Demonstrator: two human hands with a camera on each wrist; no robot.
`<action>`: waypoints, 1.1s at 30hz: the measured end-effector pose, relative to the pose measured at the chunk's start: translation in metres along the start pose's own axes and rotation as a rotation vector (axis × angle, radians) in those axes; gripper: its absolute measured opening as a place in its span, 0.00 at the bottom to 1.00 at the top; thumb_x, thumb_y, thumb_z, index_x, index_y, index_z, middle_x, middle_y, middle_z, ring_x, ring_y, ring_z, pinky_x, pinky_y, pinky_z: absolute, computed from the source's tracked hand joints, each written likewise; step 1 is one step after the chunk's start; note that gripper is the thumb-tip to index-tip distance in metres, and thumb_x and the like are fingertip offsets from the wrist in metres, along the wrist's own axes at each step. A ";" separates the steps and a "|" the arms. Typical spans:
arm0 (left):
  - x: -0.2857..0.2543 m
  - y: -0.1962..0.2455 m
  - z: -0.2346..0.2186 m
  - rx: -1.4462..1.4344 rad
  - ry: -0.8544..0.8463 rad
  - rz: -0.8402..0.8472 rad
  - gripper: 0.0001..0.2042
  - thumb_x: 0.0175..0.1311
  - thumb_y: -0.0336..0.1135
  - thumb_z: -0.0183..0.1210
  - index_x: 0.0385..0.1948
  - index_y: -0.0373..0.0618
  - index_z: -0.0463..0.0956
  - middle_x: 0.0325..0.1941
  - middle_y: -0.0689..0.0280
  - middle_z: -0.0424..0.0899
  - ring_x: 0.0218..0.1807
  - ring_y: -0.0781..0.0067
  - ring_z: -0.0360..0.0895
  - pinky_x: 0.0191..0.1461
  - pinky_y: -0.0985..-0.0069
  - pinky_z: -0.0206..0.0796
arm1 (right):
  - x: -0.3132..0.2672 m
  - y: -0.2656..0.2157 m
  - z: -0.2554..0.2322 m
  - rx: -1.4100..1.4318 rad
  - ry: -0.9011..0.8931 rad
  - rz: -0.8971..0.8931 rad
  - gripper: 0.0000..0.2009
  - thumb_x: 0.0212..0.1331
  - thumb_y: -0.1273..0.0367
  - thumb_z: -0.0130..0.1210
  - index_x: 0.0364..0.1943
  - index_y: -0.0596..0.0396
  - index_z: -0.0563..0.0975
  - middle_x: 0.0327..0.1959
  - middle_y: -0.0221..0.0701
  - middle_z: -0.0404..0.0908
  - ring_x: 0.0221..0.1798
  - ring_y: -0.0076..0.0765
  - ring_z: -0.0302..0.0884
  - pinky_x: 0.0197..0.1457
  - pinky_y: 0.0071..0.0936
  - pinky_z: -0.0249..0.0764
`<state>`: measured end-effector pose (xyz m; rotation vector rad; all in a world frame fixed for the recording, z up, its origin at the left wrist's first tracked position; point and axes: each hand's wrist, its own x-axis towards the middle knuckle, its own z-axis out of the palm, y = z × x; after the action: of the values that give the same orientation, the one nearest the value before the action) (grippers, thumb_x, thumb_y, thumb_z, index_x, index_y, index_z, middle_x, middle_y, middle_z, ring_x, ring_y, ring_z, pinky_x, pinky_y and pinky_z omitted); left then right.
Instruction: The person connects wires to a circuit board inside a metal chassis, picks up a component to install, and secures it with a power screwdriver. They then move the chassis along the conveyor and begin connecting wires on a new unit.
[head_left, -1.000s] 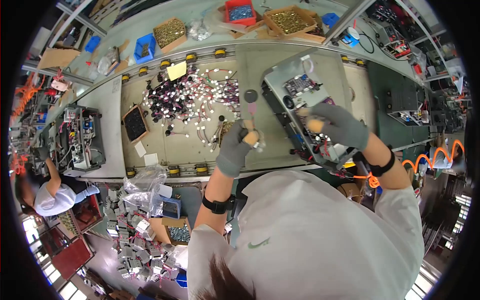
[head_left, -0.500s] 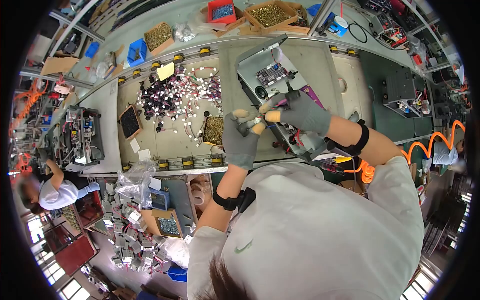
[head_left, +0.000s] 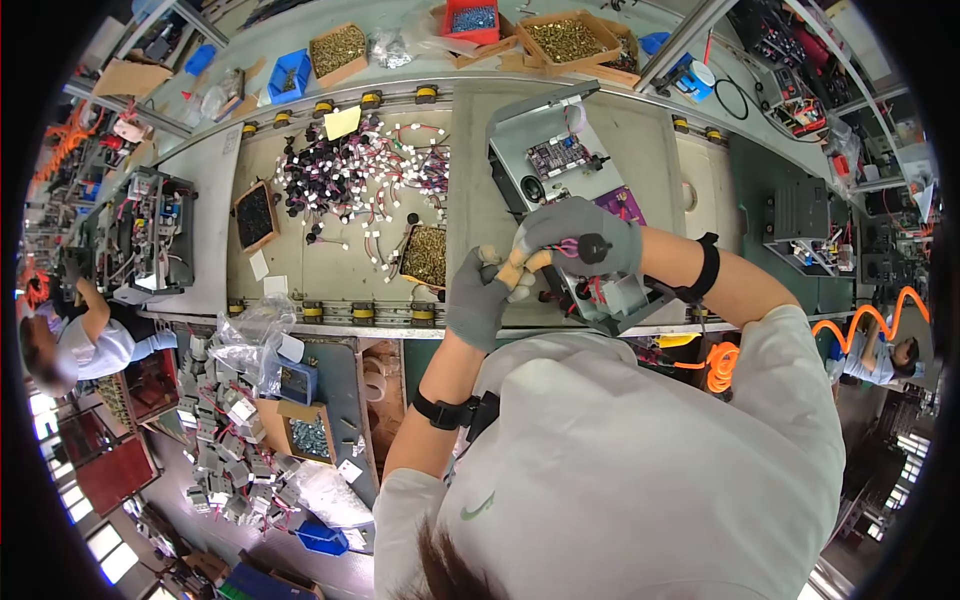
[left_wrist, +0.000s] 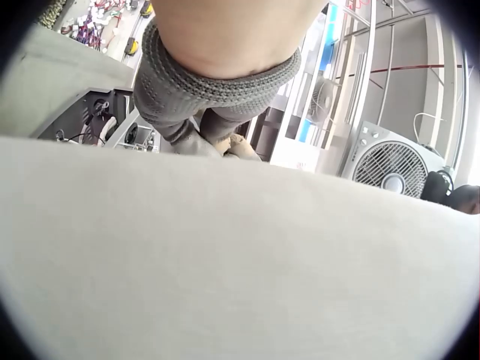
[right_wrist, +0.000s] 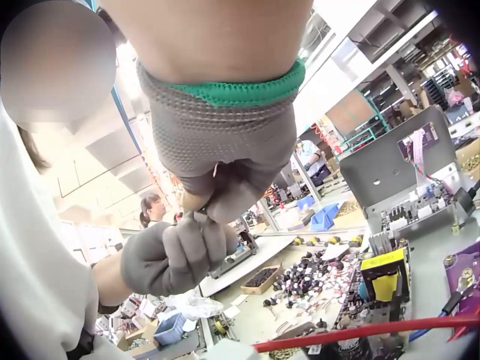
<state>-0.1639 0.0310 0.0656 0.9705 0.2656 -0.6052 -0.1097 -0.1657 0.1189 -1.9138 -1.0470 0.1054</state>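
Both gloved hands meet over the near side of an open grey metal housing (head_left: 605, 180). My left hand (head_left: 478, 300) has its fingers curled and its fingertips together with those of my right hand (head_left: 585, 232). Between them they pinch a wire lead (head_left: 566, 246); its pink-purple wires and round black end lie over the back of the right hand. The pinched end is hidden by the fingertips. In the right wrist view the left glove (right_wrist: 180, 251) presses up against the right fingers. A circuit board (head_left: 558, 157) and a purple plate (head_left: 622, 205) sit in the housing.
Left of the housing lie a heap of wire leads (head_left: 335, 180), a box of brass-coloured screws (head_left: 425, 255) and a box of black parts (head_left: 256, 218). Bins of hardware line the back shelf. An orange coiled hose (head_left: 722, 367) hangs at the right. Another person (head_left: 90, 335) works at far left.
The right hand has come left from over the housing to meet the left hand. The lead's black end, first hanging beyond the left hand, now lies over the right hand.
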 end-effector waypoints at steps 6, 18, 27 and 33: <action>0.002 0.008 -0.002 0.157 0.003 0.182 0.18 0.61 0.26 0.50 0.53 0.39 0.60 0.48 0.56 0.75 0.41 0.70 0.77 0.42 0.79 0.70 | 0.016 0.005 -0.007 -0.417 0.024 0.307 0.07 0.45 0.72 0.57 0.31 0.46 0.77 0.28 0.29 0.79 0.32 0.37 0.77 0.33 0.29 0.72; -0.009 -0.013 -0.060 0.137 0.076 0.087 0.17 0.62 0.28 0.48 0.53 0.38 0.63 0.48 0.58 0.75 0.41 0.73 0.76 0.42 0.81 0.68 | 0.019 0.106 -0.074 -0.674 0.075 0.587 0.04 0.48 0.71 0.53 0.28 0.44 0.73 0.23 0.26 0.78 0.29 0.34 0.77 0.31 0.29 0.68; -0.006 -0.015 -0.069 0.083 0.135 0.051 0.15 0.61 0.29 0.49 0.50 0.39 0.68 0.44 0.63 0.77 0.38 0.77 0.75 0.40 0.83 0.68 | 0.021 0.103 -0.070 -0.868 0.033 0.450 0.06 0.46 0.74 0.51 0.26 0.43 0.73 0.20 0.22 0.77 0.27 0.31 0.77 0.30 0.26 0.68; -0.003 -0.016 -0.069 0.064 0.133 0.038 0.14 0.61 0.29 0.49 0.49 0.39 0.68 0.44 0.62 0.77 0.38 0.77 0.75 0.39 0.83 0.67 | 0.025 0.102 -0.070 -0.856 -0.092 0.589 0.05 0.48 0.73 0.53 0.26 0.43 0.74 0.22 0.23 0.78 0.28 0.33 0.77 0.31 0.29 0.69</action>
<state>-0.1722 0.0834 0.0183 1.0769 0.3476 -0.5179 0.0013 -0.2174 0.0899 -2.9848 -0.5712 0.0817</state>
